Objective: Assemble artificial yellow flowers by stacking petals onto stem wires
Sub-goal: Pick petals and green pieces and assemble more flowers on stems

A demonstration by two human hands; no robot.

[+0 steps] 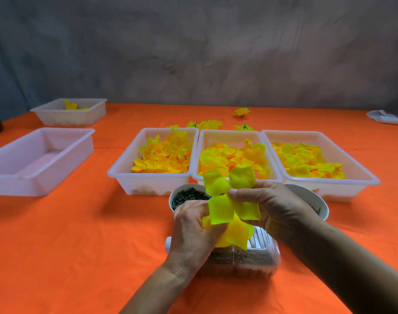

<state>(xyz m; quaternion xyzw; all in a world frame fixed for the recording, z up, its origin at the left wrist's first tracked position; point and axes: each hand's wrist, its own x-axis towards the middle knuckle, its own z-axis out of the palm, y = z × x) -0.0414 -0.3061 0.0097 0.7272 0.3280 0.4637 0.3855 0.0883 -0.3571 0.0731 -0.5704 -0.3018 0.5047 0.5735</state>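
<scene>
Both hands work a yellow petal stack (230,207) above a clear plastic container (257,257) at table centre-front. Left hand (193,230): fingers curled, gripping lower part of stack from the left. Right hand (270,205): thumb and fingertips pinch stack at its centre; remaining fingers curled round the petals. Stem wire not visible, hidden by petals. Small cup of dark green parts (186,197) sits just behind left hand. Three petal trays behind: left (152,177), mid (229,134), right (352,168).
</scene>
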